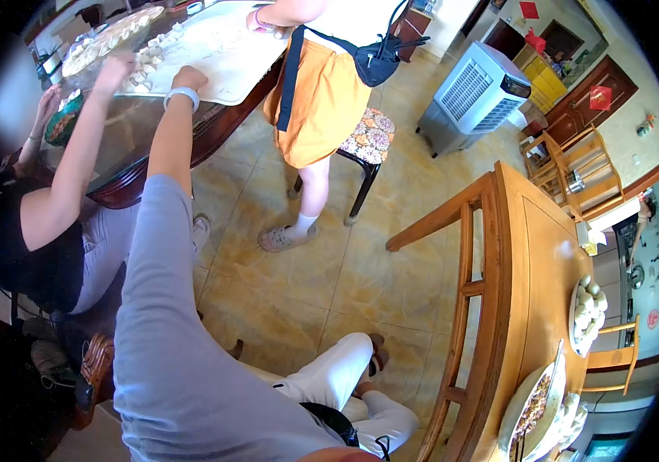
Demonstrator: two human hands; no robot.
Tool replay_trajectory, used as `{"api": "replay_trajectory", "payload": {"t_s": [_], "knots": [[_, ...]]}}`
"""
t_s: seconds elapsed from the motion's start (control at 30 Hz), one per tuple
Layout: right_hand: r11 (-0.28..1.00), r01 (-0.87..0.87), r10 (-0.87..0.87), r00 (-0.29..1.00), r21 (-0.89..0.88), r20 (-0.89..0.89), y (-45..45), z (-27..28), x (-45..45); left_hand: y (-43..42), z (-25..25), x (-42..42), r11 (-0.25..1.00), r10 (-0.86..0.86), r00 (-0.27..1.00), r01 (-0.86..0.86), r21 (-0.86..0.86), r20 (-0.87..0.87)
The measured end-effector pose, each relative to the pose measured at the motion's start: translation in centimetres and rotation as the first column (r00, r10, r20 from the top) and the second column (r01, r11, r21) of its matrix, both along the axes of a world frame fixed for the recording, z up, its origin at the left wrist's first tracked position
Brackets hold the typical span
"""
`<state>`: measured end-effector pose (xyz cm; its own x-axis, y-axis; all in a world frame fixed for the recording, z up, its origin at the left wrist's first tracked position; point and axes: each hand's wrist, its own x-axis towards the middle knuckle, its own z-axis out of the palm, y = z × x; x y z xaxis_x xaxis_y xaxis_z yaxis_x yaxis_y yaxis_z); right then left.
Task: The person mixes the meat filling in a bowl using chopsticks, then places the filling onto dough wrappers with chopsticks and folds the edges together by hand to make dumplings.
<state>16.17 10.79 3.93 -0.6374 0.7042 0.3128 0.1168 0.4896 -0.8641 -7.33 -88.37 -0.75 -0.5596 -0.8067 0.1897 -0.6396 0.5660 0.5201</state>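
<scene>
My left hand (189, 79), below a pale bracelet and a lavender-grey sleeve, rests with curled fingers over the near edge of the white floured board (225, 58). Whatever lies under the fingers is hidden. Small white dough pieces (145, 65) are scattered on the board just left of it. At the bottom edge, a sliver of skin that looks like my right hand (339, 456) shows near my lap; its fingers are out of sight. A seated person's hand (118, 69) is over the dough pieces, and that person's other hand is beside a green bowl of filling (64, 123).
A long tray of dumplings (110, 38) lies at the table's far side. A person in orange (318, 100) stands at the board, near a floral stool (368, 137). On the right, a wooden table (537, 262) holds a plate of white buns (587, 312) and a filling bowl (526, 416).
</scene>
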Motion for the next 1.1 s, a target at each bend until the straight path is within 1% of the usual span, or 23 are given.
{"api": "replay_trajectory", "payload": {"t_s": [0.07,0.17,0.27,0.3,0.37,0.4,0.43,0.47,0.5,0.57,0.6,0.63,0.67,0.7,0.73,0.77,0.8,0.87,0.93,1.0,1.03,1.07,1.1], "knots": [[1.0,-0.001,0.001,1.0,0.0,-0.006,0.2,0.2,0.2,-0.3,-1.0,0.2,0.999,-0.01,0.98,0.016,0.028,-0.196],[1.0,-0.013,0.013,1.0,0.009,-0.007,0.4,0.3,0.2,-0.9,-2.5,-0.4,0.996,0.05,0.88,-0.007,0.092,-0.472],[1.0,-0.026,0.027,1.0,0.01,-0.008,0.8,0.5,0.2,5.9,0.5,0.8,0.91,0.235,0.674,0.1,0.402,-0.7],[0.999,-0.032,0.032,0.999,0.011,-0.008,1.0,0.6,0.1,6.9,0.5,1.1,0.842,0.234,0.566,0.288,0.455,-0.791],[0.999,-0.046,0.047,0.999,0.013,-0.015,1.2,0.7,0.0,10.6,1.6,2.1,0.751,0.276,0.487,0.429,0.502,-0.829],[0.998,-0.054,0.054,0.998,0.012,-0.014,1.5,0.9,-0.1,11.3,1.0,2.6,0.651,0.275,0.498,0.533,0.54,-0.822],[0.998,-0.06,0.061,0.998,0.016,-0.017,1.6,0.9,-0.3,15.0,2.5,3.5,0.584,0.315,0.445,0.606,0.541,-0.838],[0.997,-0.068,0.069,0.997,0.02,-0.019,1.8,1.0,-0.3,17.7,2.8,4.2,0.482,0.325,0.343,0.742,0.466,-0.881],[0.997,-0.076,0.076,0.997,0.02,-0.026,2.0,1.1,-0.3,19.5,2.5,4.5,0.361,0.331,0.317,0.827,0.43,-0.889],[0.996,-0.083,0.084,0.996,0.022,-0.035,2.6,1.4,-0.2,22.7,0.9,4.0,0.201,0.17,0.338,0.908,0.369,-0.926],[0.996,-0.088,0.089,0.995,0.025,-0.045,3.0,1.6,-0.2,26.9,2.5,5.5,0.299,-0.045,0.334,0.904,0.306,-0.942],[0.995,-0.094,0.095,0.994,0.03,-0.05,3.5,1.9,0.1,29.6,3.4,6.4,0.009,0.274,0.37,0.922,0.387,-0.888],[0.994,-0.097,0.099,0.994,0.039,-0.055,4.0,2.2,0.4,31.4,2.0,5.4,0.001,0.263,0.385,0.917,0.399,-0.885],[0.994,-0.103,0.105,0.992,0.044,-0.064,4.7,2.5,0.8,34.5,1.9,5.9,-0.049,0.284,0.317,0.947,0.317,-0.905],[0.993,-0.107,0.111,0.991,0.056,-0.07,5.5,2.9,1.3,37.9,2.7,6.1,-0.102,0.222,0.344,0.939,0.33,-0.912],[0.991,-0.119,0.124,0.989,0.064,-0.079,6.3,3.3,1.7,40.8,2.5,5.7,-0.162,0.122,0.301,0.946,0.28,-0.946],[0.989,-0.129,0.135,0.987,0.073,-0.089,7.2,3.7,2.1,43.7,2.5,5.6,-0.264,0.084,0.236,0.942,0.207,-0.968],[0.982,-0.167,0.176,0.978,0.088,-0.107,9.9,4.9,3.2,49.2,3.1,5.8,-0.441,0.003,0.214,0.877,0.19,-0.977],[0.966,-0.231,0.245,0.962,0.118,-0.119,12.9,6.2,4.6,54.9,4.0,6.7,-0.514,0.033,0.214,0.841,0.167,-0.976],[0.927,-0.338,0.345,0.939,0.16,-0.015,13.3,7.9,5.4,61.6,4.5,7.2,-0.639,0.061,0.272,0.75,0.172,-0.96],[0.97,-0.159,0.157,0.987,0.183,0.026,6.7,11.2,5.9,64.1,3.4,6.4,-0.722,0.14,0.229,0.69,0.059,-0.963],[0.955,-0.214,0.224,0.974,0.206,-0.025,8.0,11.3,6.1,67.2,2.5,5.8,-0.782,0.223,0.2,0.621,-0.052,-0.954],[0.945,-0.264,0.276,0.96,0.195,-0.038,7.7,12.2,6.1,70.0,4.4,7.1,-0.752,0.135,0.343,0.646,0.129,-0.93]]}}
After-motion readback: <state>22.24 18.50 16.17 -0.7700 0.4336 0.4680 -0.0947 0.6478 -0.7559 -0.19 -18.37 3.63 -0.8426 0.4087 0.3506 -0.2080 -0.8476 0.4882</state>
